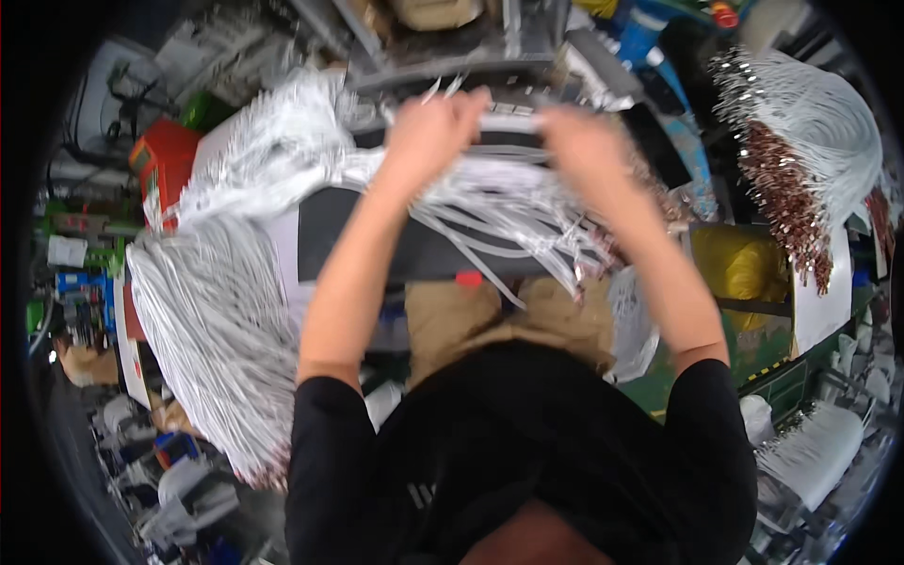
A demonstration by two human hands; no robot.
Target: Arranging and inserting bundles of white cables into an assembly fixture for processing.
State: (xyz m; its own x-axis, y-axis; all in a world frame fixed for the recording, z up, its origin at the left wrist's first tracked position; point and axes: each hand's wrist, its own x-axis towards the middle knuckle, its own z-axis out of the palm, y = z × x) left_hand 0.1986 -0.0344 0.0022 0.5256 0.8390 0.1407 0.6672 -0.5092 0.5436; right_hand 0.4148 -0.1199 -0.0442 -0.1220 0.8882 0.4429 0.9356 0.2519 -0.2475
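My left hand (431, 135) is reached out over the far side of the work surface, its fingers bent together in a pinch. Whatever it grips is too small or blurred to make out. To its right, my right hand (581, 141) is smeared by motion, so its fingers do not show clearly. Under and between both hands lie loose white wires (499, 188) with shiny ends, spread across a black mat (334, 235). A larger bundle of white wires (273, 141) sits left of my left hand. Just beyond the hands is a grey metal machine (452, 68).
A thick bundle of pale wires (212, 330) hangs at the left. Another coiled bundle with copper-coloured ends (810, 141) is at the right. An orange-red bin (165, 160) stands far left, a yellow bag (753, 268) to the right. Blue tubing (697, 151) curves beside the machine.
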